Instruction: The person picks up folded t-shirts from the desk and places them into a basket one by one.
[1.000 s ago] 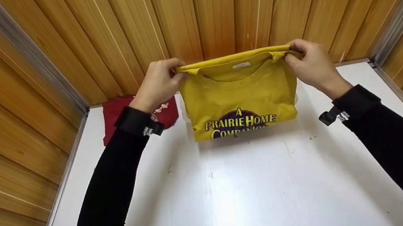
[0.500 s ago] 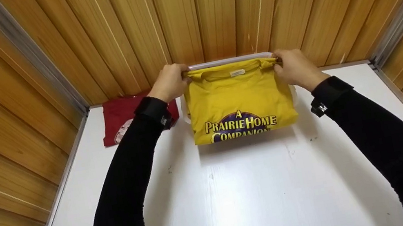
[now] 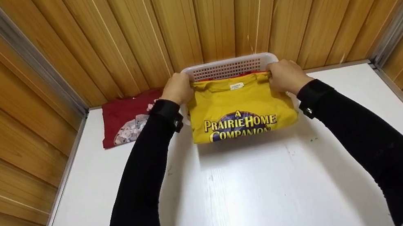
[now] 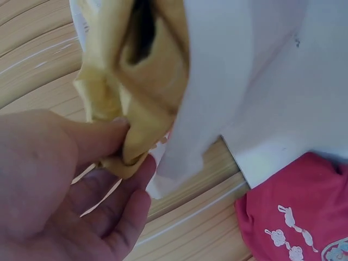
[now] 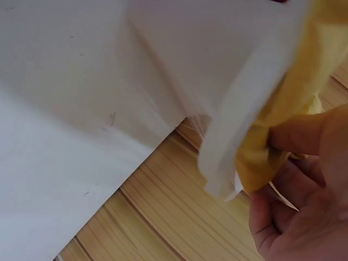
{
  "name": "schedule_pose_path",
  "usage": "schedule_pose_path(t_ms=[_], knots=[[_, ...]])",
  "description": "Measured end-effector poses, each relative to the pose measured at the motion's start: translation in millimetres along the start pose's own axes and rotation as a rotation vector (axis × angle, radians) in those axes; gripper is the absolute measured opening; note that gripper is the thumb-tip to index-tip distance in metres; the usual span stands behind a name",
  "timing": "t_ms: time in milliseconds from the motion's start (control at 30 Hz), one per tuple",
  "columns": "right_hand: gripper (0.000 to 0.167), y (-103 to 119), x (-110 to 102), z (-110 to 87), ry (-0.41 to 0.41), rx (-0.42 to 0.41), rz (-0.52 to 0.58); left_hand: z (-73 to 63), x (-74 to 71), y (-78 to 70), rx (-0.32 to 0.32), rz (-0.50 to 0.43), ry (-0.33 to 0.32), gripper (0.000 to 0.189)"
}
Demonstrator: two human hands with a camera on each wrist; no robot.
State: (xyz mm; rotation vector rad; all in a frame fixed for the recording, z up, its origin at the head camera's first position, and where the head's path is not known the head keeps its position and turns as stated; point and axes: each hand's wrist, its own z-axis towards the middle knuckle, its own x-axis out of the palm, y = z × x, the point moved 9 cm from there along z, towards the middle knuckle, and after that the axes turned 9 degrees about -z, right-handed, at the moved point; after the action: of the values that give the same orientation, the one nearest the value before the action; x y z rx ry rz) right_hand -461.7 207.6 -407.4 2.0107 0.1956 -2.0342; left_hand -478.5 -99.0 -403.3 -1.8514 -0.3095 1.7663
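Observation:
A yellow T-shirt (image 3: pixel 241 102) with "A Prairie Home Companion" printed on it lies folded over a white plastic basket (image 3: pixel 226 68) in the head view. My left hand (image 3: pixel 177 88) pinches the shirt's left shoulder corner; the left wrist view shows thumb and fingers on the bunched yellow cloth (image 4: pixel 136 109). At the opposite corner my right hand (image 3: pixel 287 76) pinches the other shoulder, and its thumb presses the fabric (image 5: pixel 258 157) in the right wrist view. The shirt's front part drapes over the basket's near side and hides it. A bit of red cloth shows behind the collar.
On the white table (image 3: pixel 257 194), left of the basket, lies a folded dark red shirt (image 3: pixel 124 120) with a pale print. Wood-patterned panels (image 3: pixel 216 11) stand behind the table and along both sides, with metal framing at the corners.
Both hands have come down and nearer with the yellow T-shirt's top edge, and closer together. The basket's back rim and mesh wall now show behind it. More of the red shirt is visible.

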Motion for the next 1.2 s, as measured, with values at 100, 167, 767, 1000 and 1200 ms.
schedule_pose_path(t_ms=[100,167,767,1000,1200], knots=[[0.025,-3.6,-6.7,2.7,-0.039,0.022,0.020,2.1,-3.6,0.2,-0.013,0.007,-0.035,0.035],[0.029,-4.5,-8.3,4.1,-0.043,0.028,0.025,3.2,-5.9,-0.6,-0.011,0.020,-0.056,0.036],[0.044,-2.3,-21.5,14.8,-0.129,0.048,0.008,3.5,-23.7,-10.8,-0.067,0.064,-0.170,0.032],[0.044,0.6,-13.8,16.4,-0.116,0.041,0.024,3.8,-12.8,-5.7,-0.076,0.064,-0.090,0.034],[0.043,-3.2,-12.1,16.3,-0.134,0.061,0.027,4.5,-11.6,-1.5,-0.090,0.024,-0.094,0.033]])
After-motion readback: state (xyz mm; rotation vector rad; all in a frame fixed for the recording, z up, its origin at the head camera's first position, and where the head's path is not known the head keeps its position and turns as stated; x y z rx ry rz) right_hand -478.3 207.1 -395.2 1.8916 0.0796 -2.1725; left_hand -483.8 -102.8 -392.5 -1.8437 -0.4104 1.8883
